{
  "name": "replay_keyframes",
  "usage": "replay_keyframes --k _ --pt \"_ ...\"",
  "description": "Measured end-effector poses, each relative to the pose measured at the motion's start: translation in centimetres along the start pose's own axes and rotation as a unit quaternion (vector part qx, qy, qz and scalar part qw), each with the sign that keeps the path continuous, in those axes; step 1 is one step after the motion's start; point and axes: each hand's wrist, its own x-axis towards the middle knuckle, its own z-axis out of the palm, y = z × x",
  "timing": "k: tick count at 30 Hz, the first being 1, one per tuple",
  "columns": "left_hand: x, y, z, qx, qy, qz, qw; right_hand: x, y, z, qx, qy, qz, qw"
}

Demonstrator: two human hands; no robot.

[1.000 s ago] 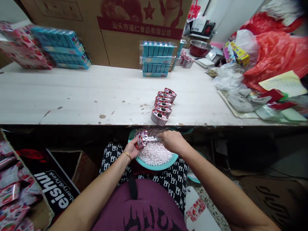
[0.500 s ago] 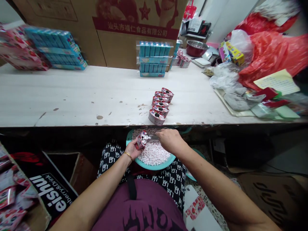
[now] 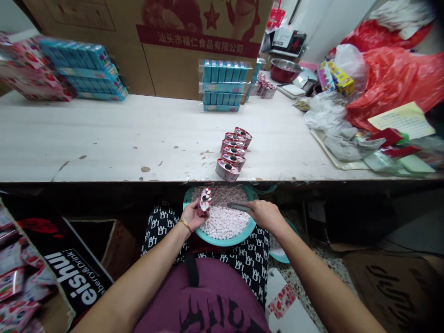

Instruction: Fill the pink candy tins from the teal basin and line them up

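So our left hand [image 3: 193,215] has its fingers wrapped round a little red-and-white printed tin [image 3: 205,199], over the teal basin [image 3: 222,242]'s left side. White pieces dot its top; opening's up, oval's long axis runs near to far. Our right hand [image 3: 266,214] pinches a metal scoop [image 3: 239,206] above the white pieces [image 3: 225,223]. Table [image 3: 166,120] edge hides the basin's far rim; beyond, matching tins [image 3: 227,170], blue packs [image 3: 222,87], carton [image 3: 176,69].
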Motion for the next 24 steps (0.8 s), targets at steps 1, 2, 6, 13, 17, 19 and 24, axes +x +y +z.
replay_keyframes --k 1,2,6,13,17,19,24 --pt "0.0 0.0 0.0 0.008 0.01 0.01 1.0 0.4 0.1 1.3 0.006 -0.016 0.006 1.0" --pt "-0.1 0.1 -0.1 0.017 0.02 0.025 0.999 0.8 0.0 2.8 0.019 -0.029 0.007 0.999" --pt "-0.8 0.9 -0.6 0.054 0.038 0.085 0.994 2.8 -1.1 7.9 0.158 -0.043 -0.011 0.986" --pt "-1.5 2.0 -1.3 0.085 0.057 0.122 0.987 3.4 0.5 8.2 0.42 -0.019 -0.084 0.903" --pt "-0.8 0.8 -0.7 0.08 0.037 0.112 0.99 2.0 0.0 2.8 0.345 0.02 -0.132 0.929" --pt "-0.6 0.2 -0.4 0.068 0.031 0.101 0.992 1.2 -1.3 -0.1 0.223 0.034 -0.121 0.967" --pt "-0.6 -0.1 -0.3 0.061 0.027 0.067 0.996 0.0 -3.8 -4.4 0.023 0.043 -0.087 0.995"
